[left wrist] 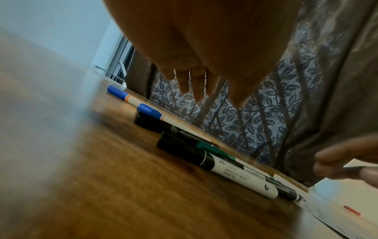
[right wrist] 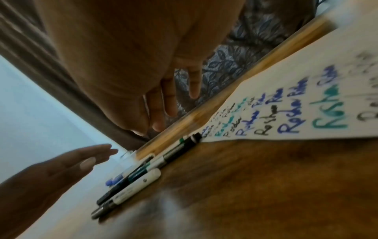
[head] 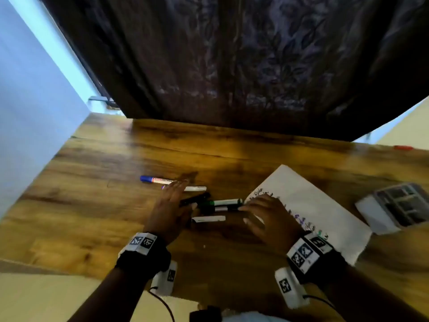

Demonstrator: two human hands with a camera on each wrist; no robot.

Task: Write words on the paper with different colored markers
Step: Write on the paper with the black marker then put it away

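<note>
The left hand (head: 170, 209) hovers palm down over the left end of a cluster of markers, fingers straight and slightly spread; its grip is open and has hold of nothing. The left wrist view shows the fingers (left wrist: 199, 84) extended above the bench, clear of the pens. The right hand (head: 269, 217) hangs over the right end of the cluster and the near left corner of the paper (head: 311, 205), fingers also straight and loose, grip open and empty.

Between the two hands lie the markers, roughly parallel and running left to right. A green marker (head: 222, 202) and a black marker (head: 195, 199) lie close together, with a white-barrelled one (head: 209, 219) nearest the person. Just beyond the left fingertips lies another white marker (head: 195, 188), and farther left, apart from the rest, a blue-capped marker (head: 155, 179).

The paper sits right of the markers, turned at an angle, its corner touching the tip of one pen in the right wrist view. Words are written down its left edge in blue, teal and black (right wrist: 286, 119).

The wooden bench (head: 116, 205) carries everything. At its right edge rests a grey tray (head: 394, 208). A dark patterned curtain (head: 232, 66) hangs behind the bench's far side.
</note>
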